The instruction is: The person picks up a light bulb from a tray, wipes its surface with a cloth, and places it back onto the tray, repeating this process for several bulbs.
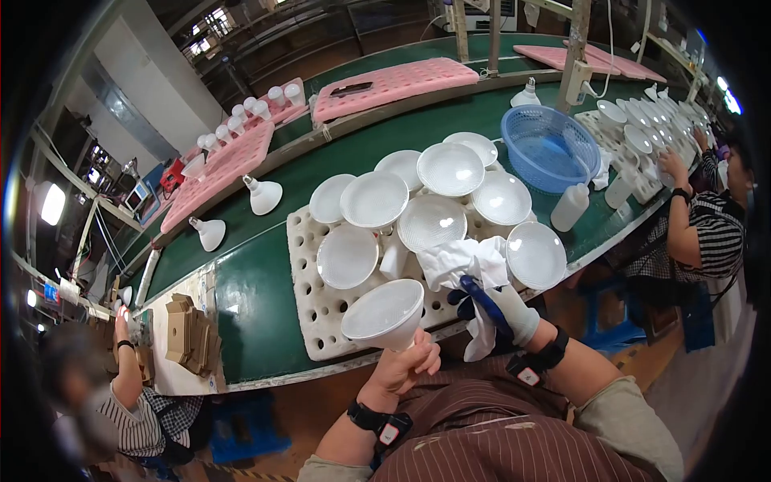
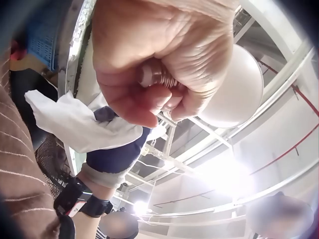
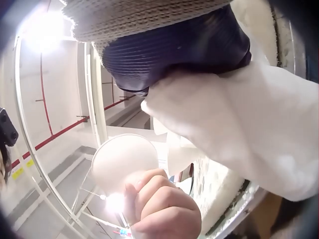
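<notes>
My bare left hand [image 1: 403, 365] grips a reflector light bulb [image 1: 384, 315] by its narrow end, the wide white lens tilted up. In the left wrist view the fingers curl round its threaded screw base [image 2: 162, 75]. My right hand [image 1: 499, 309] wears a blue and white glove [image 3: 174, 52] and holds a bunched white cloth [image 1: 464, 263]. Part of this cloth hangs below the hand, and it covers most of the gloved fingers. The cloth overlaps the front bulbs in the head view. Several more reflector bulbs [image 1: 374, 199] stand lens-up just beyond both hands.
The bulbs stand in a white foam tray [image 1: 309, 325] with holes, on a green bench [image 1: 249, 321]. A blue basket [image 1: 514, 128] and a white bottle [image 1: 570, 207] are right of it. Two bulbs lie on the left; pink foam trays [image 1: 393, 87] line the back. People work at both sides.
</notes>
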A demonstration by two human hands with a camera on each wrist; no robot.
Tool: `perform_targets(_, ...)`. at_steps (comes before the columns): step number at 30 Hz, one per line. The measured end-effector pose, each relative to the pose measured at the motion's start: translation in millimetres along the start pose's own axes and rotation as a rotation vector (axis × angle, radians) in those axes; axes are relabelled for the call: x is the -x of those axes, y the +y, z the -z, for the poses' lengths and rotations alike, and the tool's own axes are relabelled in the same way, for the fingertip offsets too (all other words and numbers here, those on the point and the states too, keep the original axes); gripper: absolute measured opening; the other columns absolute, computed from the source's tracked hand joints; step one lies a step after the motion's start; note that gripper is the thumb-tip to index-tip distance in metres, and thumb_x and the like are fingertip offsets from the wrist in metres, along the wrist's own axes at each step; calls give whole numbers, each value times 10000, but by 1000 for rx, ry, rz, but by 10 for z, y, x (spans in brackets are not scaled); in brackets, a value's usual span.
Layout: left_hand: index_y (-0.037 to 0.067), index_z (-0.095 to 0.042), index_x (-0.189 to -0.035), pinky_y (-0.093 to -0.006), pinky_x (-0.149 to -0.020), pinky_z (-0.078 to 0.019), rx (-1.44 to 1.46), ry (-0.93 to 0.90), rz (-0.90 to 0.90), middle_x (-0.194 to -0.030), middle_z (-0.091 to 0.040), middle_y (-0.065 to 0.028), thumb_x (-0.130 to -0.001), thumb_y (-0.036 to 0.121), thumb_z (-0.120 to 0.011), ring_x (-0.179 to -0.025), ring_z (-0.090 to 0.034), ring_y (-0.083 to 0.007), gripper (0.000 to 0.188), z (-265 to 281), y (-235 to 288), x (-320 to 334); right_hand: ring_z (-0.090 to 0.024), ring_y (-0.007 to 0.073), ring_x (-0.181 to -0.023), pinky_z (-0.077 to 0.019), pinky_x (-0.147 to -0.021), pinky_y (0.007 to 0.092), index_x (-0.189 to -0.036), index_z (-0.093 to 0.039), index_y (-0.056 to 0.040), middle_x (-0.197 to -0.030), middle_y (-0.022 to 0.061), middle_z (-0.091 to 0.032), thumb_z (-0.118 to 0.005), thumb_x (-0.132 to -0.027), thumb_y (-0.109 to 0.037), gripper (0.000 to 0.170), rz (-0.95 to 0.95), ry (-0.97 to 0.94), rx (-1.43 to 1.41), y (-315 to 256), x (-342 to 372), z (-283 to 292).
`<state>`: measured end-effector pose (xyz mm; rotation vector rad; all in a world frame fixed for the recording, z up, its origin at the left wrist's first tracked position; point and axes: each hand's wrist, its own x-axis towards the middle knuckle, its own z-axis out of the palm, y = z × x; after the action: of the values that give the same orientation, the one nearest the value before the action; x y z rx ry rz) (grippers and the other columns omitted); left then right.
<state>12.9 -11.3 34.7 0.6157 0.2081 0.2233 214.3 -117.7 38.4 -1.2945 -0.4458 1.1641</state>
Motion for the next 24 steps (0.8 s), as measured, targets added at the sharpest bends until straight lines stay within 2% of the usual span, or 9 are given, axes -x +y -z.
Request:
perform_targets(4,97,-501,-867,-300,-567,-412,69,-47,16,-698,-431,4,-911,40,-605,-559,-397,-112,127,54,-19,-7,-602,116,-825,-492,-697,263,-1283,-508,-19,-993,70,-668,-562,-984,-291,408,-65,11,-128,-179,145,-147)
perform_targets(7,92,-513,-869,-294,-567,-424,74,-66,46,-717,-447,2,-903,32,-607,-572,-427,-120,116,0,-34,-49,-578,143,-1006,-466,-900,277,-1287,-532,-5,-1127,102,-625,-536,-1001,-261,383,184,-68,9,-320,263,-231)
perform_targets(9,82,-521,-922,-283,-564,-447,-533,224,221,-743,-528,-26,-868,62,-658,-621,-510,-137,149,-151,-89,-107,-521,287,-1162,-395,-1027,390,-1271,-543,-1,-1276,183,-533,-564,-966,-167,348,628,3,469,-1,145,-228)
perform_targets(10,46,-558,-1079,-265,-598,-478,-655,56,286,-883,-590,-53,-874,64,-643,-710,-570,-145,222,-52,-220,-108,-525,279,-1150,-399,-1018,386,-1269,-544,-7,-1267,173,-539,-571,-963,-170,348,682,4,513,56,121,-217)
perform_targets(14,40,-550,-1076,-306,-592,-455,-180,-93,311,-840,-576,-75,-878,96,-649,-688,-537,-194,228,-626,26,-74,-561,185,-1052,-443,-944,337,-1254,-555,-30,-1195,101,-586,-591,-969,-203,335,14,-29,-151,-80,28,-154)
perform_targets(16,77,-502,-931,-295,-570,-409,155,150,457,-730,-513,-39,-876,110,-662,-648,-476,-179,173,-443,-131,-115,-560,89,-939,-476,-843,285,-1235,-562,-43,-1105,26,-616,-566,-994,-249,317,171,21,56,60,66,-97)
perform_targets(18,106,-445,-858,-278,-556,-372,-44,-348,310,-671,-438,-6,-898,140,-647,-629,-424,-143,209,-413,-129,-224,-573,102,-925,-485,-832,299,-1242,-561,-40,-1082,19,-626,-561,-995,-228,310,330,-11,8,113,134,-14)
perform_targets(22,92,-484,-890,-282,-598,-386,66,-365,340,-678,-405,0,-894,116,-650,-622,-404,-130,168,-153,-245,-299,-594,101,-889,-502,-803,265,-1304,-530,-37,-1086,19,-635,-634,-943,-191,407,11,-392,56,215,289,168)
perform_targets(24,31,-539,-1057,-330,-715,-450,-180,-99,535,-806,-533,-53,-876,58,-669,-746,-527,-192,224,-71,-298,-255,-599,100,-889,-505,-809,244,-1315,-526,-33,-1122,40,-646,-749,-847,-181,539,-295,-359,-51,-193,527,-133)
